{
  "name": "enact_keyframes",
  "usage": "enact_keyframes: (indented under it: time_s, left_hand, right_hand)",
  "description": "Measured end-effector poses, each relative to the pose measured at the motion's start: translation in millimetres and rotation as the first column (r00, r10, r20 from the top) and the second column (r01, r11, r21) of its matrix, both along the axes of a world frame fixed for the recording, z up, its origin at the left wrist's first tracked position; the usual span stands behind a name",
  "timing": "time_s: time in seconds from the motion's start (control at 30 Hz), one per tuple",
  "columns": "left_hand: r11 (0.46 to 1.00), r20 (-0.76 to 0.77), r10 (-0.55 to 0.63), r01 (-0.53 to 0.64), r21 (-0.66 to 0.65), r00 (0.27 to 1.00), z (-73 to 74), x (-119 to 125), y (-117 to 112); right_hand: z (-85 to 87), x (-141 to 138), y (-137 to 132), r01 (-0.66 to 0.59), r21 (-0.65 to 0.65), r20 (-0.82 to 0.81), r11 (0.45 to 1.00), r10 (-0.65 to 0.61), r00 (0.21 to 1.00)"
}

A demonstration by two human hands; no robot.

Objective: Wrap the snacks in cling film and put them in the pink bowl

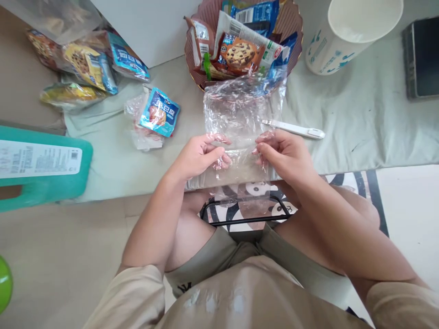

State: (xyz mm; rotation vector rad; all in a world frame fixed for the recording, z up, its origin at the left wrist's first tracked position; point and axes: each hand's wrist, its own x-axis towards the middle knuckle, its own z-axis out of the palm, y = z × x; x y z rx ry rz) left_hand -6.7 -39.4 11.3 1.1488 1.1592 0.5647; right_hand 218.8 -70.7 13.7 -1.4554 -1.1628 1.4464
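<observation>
A clear plastic bag (236, 112) is stretched flat between my two hands, its far end against the snack bowl and its near end hanging over the table edge. My left hand (202, 155) pinches the bag's left side between thumb and fingers. On the right side, my right hand (284, 153) grips the film the same way. A white utility knife (298, 129) lies just beyond my right hand, its tip beside the bag. To the left sits a blue snack packet (159, 112) on top of crumpled clear wrapping (146, 139).
A pink ribbed bowl (192, 75) of wrapped snacks stands at the back. A white paper cup (325, 55) and a dark phone-like device (423, 59) are right of it. Several snack packets (91, 66) and a teal plastic container (82, 169) lie left. Cloth (370, 132) covers the table.
</observation>
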Motion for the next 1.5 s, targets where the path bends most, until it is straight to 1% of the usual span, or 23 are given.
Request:
enact_keyframes:
  time_s: [0.07,0.13,0.2,0.33,0.4,0.47,0.53,0.6,0.7,0.77,0.9,0.97,1.03,1.13,1.23,1.33,1.43,1.5]
  left_hand:
    - [0.999,0.007,0.024,-0.025,0.037,1.0,-2.4,-1,1]
    - [0.991,0.034,0.099,-0.101,0.087,0.995,-6.6,0,2]
    - [0.975,0.052,0.167,-0.173,0.139,0.985,-11.1,1,4]
    - [0.922,0.061,0.307,-0.313,0.23,0.95,-15.8,0,8]
    - [0.901,0.066,0.359,-0.365,0.236,0.931,-15.7,-2,9]
    - [0.898,0.072,0.378,-0.384,0.215,0.923,-15.1,-2,8]
    - [0.905,0.081,0.372,-0.381,0.188,0.925,-15.1,-1,7]
    - [0.911,0.092,0.364,-0.375,0.172,0.927,-15.7,0,8]
    - [0.927,0.11,0.335,-0.348,0.142,0.936,-16.5,-1,10]
    - [0.946,0.114,0.294,-0.306,0.105,0.949,-16.3,-3,12]
    - [0.975,0.109,0.208,-0.214,0.05,0.972,-15.0,-2,12]
    - [0.982,0.116,0.179,-0.184,0.034,0.977,-13.9,0,11]
    - [0.99,0.124,0.14,-0.142,0.007,0.982,-12.2,1,10]
    - [0.999,0.123,0.045,-0.042,-0.028,0.991,-8.9,0,9]
    - [1.0,0.112,-0.023,0.025,-0.015,0.993,-6.8,-1,7]
    - [0.999,0.109,-0.036,0.036,-0.003,0.993,-7.1,-2,7]
    - [1.0,0.126,-0.004,0.002,0.012,0.992,-7.9,-2,7]
    - [0.999,0.171,0.023,-0.027,0.024,0.985,-8.0,-2,7]
  right_hand:
    - [-2.5,0,2,-0.012,-0.028,-0.031,1.0,0.012,0.999]
    - [-5.7,0,2,-0.079,-0.096,-0.06,0.992,0.073,0.996]
    - [-8.2,0,2,-0.097,-0.132,-0.072,0.987,0.088,0.993]
    - [-8.7,0,2,0.012,-0.1,-0.081,0.995,-0.02,0.997]
    - [-7.5,-1,1,0.056,-0.091,-0.091,0.994,-0.064,0.994]
    - [-5.9,-2,0,0.04,-0.103,-0.116,0.994,-0.052,0.992]
    - [-4.0,-4,-2,-0.057,-0.131,-0.122,0.99,0.041,0.992]
    - [-1.7,-4,-4,-0.134,-0.125,-0.075,0.983,0.125,0.989]
    - [1.4,0,-4,-0.166,-0.032,0.049,0.986,0.167,0.985]
    - [2.2,6,-1,-0.166,0.002,0.071,0.986,0.166,0.984]
    - [-0.2,10,6,-0.102,-0.039,-0.022,0.994,0.101,0.995]
    - [-2.5,7,6,-0.109,-0.049,-0.031,0.993,0.108,0.994]
    - [-5.0,4,4,-0.129,-0.044,-0.006,0.991,0.129,0.992]
    - [-8.0,1,1,-0.158,-0.036,0.019,0.987,0.159,0.987]
    - [-10.0,2,2,-0.155,-0.041,0.023,0.987,0.156,0.987]
    - [-12.6,3,6,-0.094,-0.01,-0.006,0.995,0.094,0.996]
    - [-17.3,3,7,-0.002,0.086,0.001,0.996,0.002,1.0]
    - [-20.9,2,6,0.041,0.155,0.013,0.987,-0.044,0.999]
